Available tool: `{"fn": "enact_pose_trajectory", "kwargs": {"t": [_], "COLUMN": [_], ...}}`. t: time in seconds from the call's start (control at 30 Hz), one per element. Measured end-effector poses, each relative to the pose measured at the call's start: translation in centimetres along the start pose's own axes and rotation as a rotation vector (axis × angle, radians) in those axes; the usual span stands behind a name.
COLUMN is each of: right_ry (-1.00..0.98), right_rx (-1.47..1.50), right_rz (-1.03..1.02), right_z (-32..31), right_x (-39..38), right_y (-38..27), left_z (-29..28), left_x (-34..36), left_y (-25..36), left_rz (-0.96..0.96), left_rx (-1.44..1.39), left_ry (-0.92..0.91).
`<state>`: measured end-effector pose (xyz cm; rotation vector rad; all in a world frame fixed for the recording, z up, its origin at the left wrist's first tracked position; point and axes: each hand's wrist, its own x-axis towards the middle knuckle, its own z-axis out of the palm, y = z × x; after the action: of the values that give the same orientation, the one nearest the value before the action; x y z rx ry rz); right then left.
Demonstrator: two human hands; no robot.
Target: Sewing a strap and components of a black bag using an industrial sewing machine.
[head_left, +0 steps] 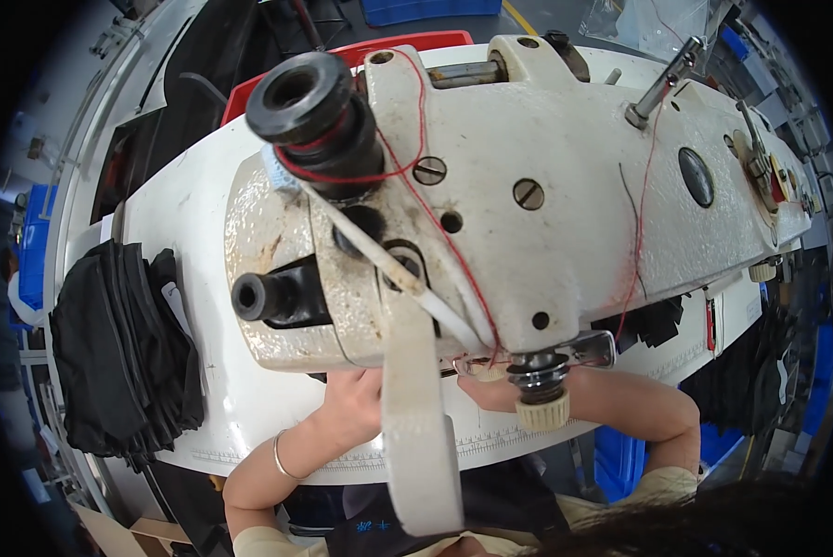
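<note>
Stained white sewing machine (565, 223), red-threaded

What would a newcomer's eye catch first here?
The big white sewing machine filling the centre, with red thread trailing across its top. Next, the bundle of black fabric at the left end of the white table.

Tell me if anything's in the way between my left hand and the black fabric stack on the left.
Nothing visible stands in the way: white tabletop shows between your left hand and the black fabric stack. The sewing machine hides that hand's fingertips, so I can't tell what's around them.
</note>
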<state>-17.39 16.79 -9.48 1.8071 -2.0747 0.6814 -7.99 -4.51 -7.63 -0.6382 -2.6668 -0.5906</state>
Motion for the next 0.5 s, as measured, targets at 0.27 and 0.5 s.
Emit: {"fn": "enact_pose_trajectory", "kwargs": {"t": [0.27, 0.5], "right_ry": [0.039, 0.036], "right_rx": [0.099, 0.09], "right_rz": [0.102, 0.118], "right_z": [-2.7, -3.4], "right_x": [1.5, 1.4], "right_y": [0.3, 0.1], "left_z": [-0.5, -1.4], "left_x": [-1.5, -0.2], "left_y": [-1.2, 0.5], "left_rz": [0.079, -0.112], "left_rx": [0.011, -0.047], "left_ry": [-0.248, -0.379]}}
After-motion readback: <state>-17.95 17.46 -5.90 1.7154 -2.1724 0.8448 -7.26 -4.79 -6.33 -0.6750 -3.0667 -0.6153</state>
